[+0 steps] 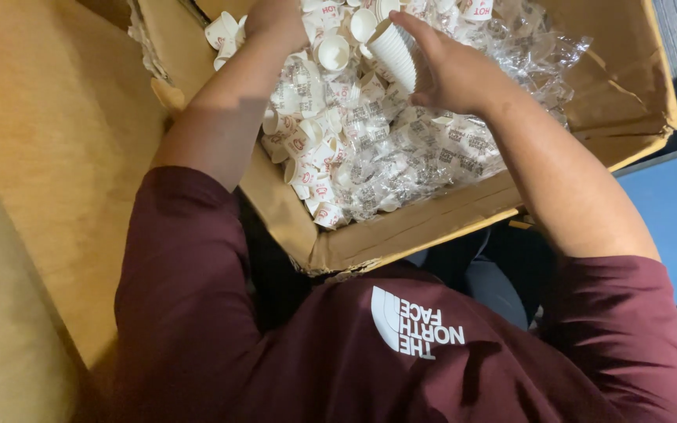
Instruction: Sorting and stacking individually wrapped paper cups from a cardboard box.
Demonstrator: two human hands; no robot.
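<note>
The right hand (452, 74) grips a nested stack of small white paper cups (396, 53) above the brown cardboard box (401, 235); the left hand (276, 23) reaches among loose cups, grip hidden. Best keep the stack straight.

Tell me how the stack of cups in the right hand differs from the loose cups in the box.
The stack of cups is nested into one tilted column, gripped by the right hand; the loose cups lie scattered singly on their sides in the cardboard box. The stack shows plain white ribbed sides; the loose cups show red print. Both are small white paper cups.
</note>
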